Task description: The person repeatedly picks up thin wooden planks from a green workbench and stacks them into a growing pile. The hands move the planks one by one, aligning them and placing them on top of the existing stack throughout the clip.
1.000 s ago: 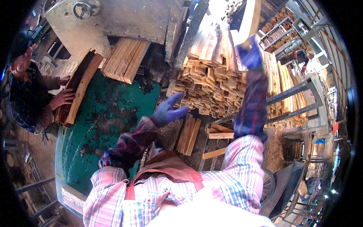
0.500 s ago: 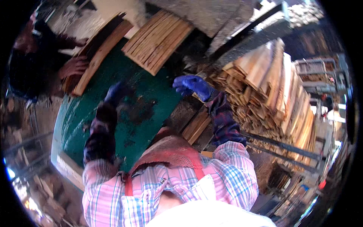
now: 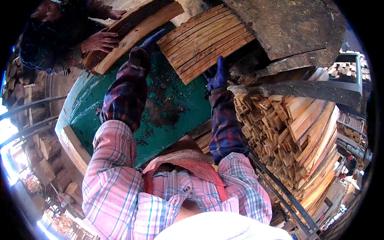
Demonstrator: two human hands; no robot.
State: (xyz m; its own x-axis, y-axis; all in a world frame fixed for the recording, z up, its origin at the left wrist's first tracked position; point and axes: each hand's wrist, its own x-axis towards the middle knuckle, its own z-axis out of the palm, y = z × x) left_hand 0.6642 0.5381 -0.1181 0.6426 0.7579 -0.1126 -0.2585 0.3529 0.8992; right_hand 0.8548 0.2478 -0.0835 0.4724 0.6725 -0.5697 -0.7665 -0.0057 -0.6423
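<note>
A bundle of sawn wooden boards (image 3: 206, 42), side by side, lies over the far part of the green tabletop (image 3: 176, 98). My left hand (image 3: 149, 44), in a blue glove, is stretched out by the bundle's left end, fingers extended. Close to the near right edge of the boards is my right hand (image 3: 217, 77), also blue-gloved, with its fingers apart. Whether either hand touches the wood is hard to tell. Neither grips anything that I can see.
At the far left a co-worker's hand (image 3: 100, 42) rests on a long bark-edged slab (image 3: 140, 34). A tall stack of cut boards (image 3: 288, 136) stands to the right, beside a metal bar (image 3: 304, 90). A wooden strip (image 3: 74, 148) edges the table's near left side.
Both my hands have reached farther forward to the bundle, one at each side. The view has shifted, so the boards and the slab appear higher and farther right.
</note>
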